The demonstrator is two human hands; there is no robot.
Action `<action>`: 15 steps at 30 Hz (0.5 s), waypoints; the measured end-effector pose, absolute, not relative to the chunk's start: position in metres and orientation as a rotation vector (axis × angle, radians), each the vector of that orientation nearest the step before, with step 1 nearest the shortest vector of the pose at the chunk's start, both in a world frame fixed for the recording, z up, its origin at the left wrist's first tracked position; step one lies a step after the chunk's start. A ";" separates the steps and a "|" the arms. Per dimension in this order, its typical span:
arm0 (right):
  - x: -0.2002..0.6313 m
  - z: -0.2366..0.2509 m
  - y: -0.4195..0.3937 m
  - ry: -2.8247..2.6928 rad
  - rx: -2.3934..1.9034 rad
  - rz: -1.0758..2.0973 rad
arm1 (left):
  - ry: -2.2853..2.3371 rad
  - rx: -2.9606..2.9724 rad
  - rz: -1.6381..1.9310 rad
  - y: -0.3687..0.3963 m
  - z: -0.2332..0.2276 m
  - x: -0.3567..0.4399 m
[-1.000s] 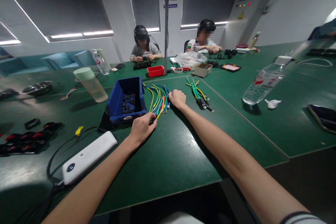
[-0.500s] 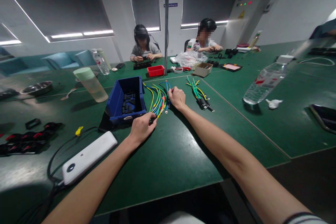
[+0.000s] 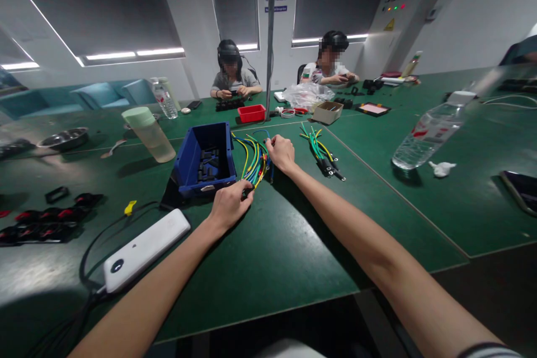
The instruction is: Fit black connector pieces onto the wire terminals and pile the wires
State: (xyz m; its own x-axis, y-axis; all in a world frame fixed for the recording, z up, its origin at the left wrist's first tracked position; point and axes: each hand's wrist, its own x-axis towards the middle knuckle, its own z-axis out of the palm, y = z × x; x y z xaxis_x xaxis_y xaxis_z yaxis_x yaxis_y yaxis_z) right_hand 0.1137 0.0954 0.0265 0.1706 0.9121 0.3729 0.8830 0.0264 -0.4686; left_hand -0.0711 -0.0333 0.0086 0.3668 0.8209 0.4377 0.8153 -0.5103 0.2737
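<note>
Hard to read: left hand (image 3: 229, 207) is curled at the near ends of the wire bundle (image 3: 254, 158), fingertips on the terminals, but what exactly sits in its grip is hidden under the fingers, so closed or loose I cannot tell. Right hand (image 3: 280, 152) is fisted at the bundle's right edge, grip closed on a blue wire (image 3: 265, 135) that loops up behind the knuckles. Parts in the blue bin (image 3: 205, 159) are dark and small, type not readable. Both forearms are cut off by the bottom edge.

Surface (image 3: 293, 246): green matte top, several tables butted together, seams visible. Room: white walls, dark roller blinds, grey pole (image 3: 271, 39) rising from the surface behind the wires, control cabinet (image 3: 392, 17) with indicator lamps at back right.

Bundle lies just right of the bin, touching or nearly so. Second wire bunch (image 3: 321, 151) lies just right of the right hand, apart from it. White power bank (image 3: 145, 249) with black cable near the left forearm. Black and red connectors (image 3: 46, 218) far left. Translucent cup (image 3: 149, 134) left of the bin. Water bottle (image 3: 428, 131) leaning at right, crumpled tissue (image 3: 442, 168) beside it. Red tray (image 3: 251, 113) beyond the bin. Two other people (image 3: 232, 75) sit at the far side, their hands on their own parts.
</note>
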 end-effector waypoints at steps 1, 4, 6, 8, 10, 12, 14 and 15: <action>0.113 0.028 0.097 -1.695 -1.815 0.052 | 1.553 2.587 0.840 -0.033 0.009 -0.071; 0.113 0.031 0.101 -1.668 -1.770 0.061 | 1.551 2.584 0.843 -0.033 0.008 -0.071; 0.112 0.030 0.105 -1.652 -1.746 0.108 | 1.535 2.587 0.848 -0.032 0.007 -0.072; 0.111 0.027 0.108 -1.652 -1.719 0.166 | 1.520 2.592 0.859 -0.032 0.007 -0.072; 0.109 0.022 0.111 -1.653 -1.695 0.205 | 1.514 2.594 0.873 -0.031 0.006 -0.072; 0.107 0.016 0.112 -1.645 -1.673 0.231 | 1.513 2.593 0.880 -0.031 0.005 -0.073; 0.106 0.009 0.113 -1.621 -1.652 0.261 | 1.514 2.591 0.883 -0.032 0.005 -0.073; 0.106 0.006 0.113 -1.600 -1.644 0.278 | 1.514 2.590 0.880 -0.032 0.005 -0.073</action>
